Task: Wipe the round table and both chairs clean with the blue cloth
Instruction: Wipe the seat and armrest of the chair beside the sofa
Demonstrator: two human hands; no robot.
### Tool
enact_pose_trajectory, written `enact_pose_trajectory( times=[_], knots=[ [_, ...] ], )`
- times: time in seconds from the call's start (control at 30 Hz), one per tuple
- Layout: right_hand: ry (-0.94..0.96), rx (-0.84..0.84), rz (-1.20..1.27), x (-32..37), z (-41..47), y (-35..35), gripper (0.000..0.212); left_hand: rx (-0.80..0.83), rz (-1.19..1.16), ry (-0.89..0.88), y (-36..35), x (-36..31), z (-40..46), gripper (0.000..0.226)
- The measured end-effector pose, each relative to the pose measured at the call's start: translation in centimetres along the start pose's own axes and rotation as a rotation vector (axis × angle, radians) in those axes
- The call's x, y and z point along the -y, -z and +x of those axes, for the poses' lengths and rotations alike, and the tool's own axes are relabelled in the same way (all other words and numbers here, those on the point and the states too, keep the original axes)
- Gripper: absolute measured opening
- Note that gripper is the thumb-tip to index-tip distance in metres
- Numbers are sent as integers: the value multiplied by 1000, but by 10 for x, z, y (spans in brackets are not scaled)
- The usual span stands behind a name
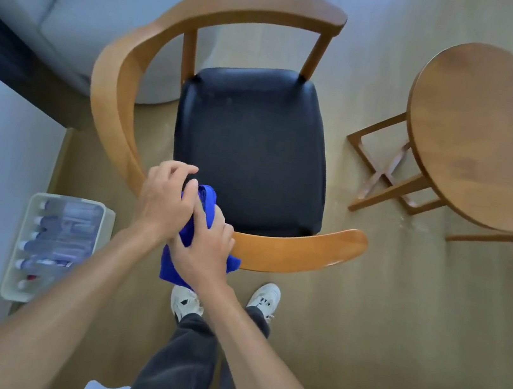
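Both hands, left hand (166, 200) and right hand (204, 246), curl around the bunched blue cloth (204, 201) above the chair (252, 147) near its curved wooden rail, and the cloth looks soft, light and floppy, best gripped in a folded wad.

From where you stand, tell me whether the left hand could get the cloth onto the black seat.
Probably yes. The left hand already grips the blue cloth with the right hand at the near edge of the black seat, which lies bare. Only the chair's curved armrest sits close below.
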State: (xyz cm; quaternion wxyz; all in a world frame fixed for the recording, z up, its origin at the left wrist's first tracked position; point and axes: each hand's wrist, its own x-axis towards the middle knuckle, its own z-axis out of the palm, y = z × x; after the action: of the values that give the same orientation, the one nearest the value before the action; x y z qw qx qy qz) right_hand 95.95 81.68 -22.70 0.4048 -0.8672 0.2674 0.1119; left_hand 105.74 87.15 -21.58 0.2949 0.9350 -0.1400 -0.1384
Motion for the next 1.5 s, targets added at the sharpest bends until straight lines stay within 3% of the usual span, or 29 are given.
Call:
enact_pose_trajectory(
  times=[0.07,0.1,0.13,0.23,0.3,0.43,0.6,0.73,0.8,0.87,0.97,1.13,1.3,1.5],
  knots=[
    [2,178,405,-25,-5,42,56,6,137,-1,-10,-3,-25,48],
    [18,181,483,-42,-6,63,55,31,217,-2,-18,-7,-38,54],
    [24,91,437,-58,-3,81,52,74,285,0,-29,-11,-50,59],
    [-16,-294,-7,-120,21,107,44,143,369,-9,-63,-25,-71,60],
    [-32,-330,-190,-146,34,108,45,121,321,-57,-81,-41,-76,49],
    [120,-454,-496,-169,41,94,37,174,296,-242,-114,-71,-86,40],
    [148,-564,-586,-167,43,86,36,115,297,-510,-98,-28,-62,31],
    [81,-566,-620,-162,42,79,38,-9,420,-561,-24,65,-3,29],
    [114,-554,-591,-140,40,59,39,-22,574,-678,21,104,37,28],
    [188,-469,-539,-104,38,24,39,-5,668,-812,58,117,75,27],
    [207,-385,-513,-67,35,-12,38,-73,678,-801,86,111,117,27],
    [131,-342,-532,-68,36,-10,40,-110,557,-565,73,92,101,28],
    [131,-354,-535,-65,35,-10,39,125,498,-707,12,98,20,27],
    [149,-390,-470,-61,42,-11,51,102,598,-930,63,115,89,24]
  ],
)
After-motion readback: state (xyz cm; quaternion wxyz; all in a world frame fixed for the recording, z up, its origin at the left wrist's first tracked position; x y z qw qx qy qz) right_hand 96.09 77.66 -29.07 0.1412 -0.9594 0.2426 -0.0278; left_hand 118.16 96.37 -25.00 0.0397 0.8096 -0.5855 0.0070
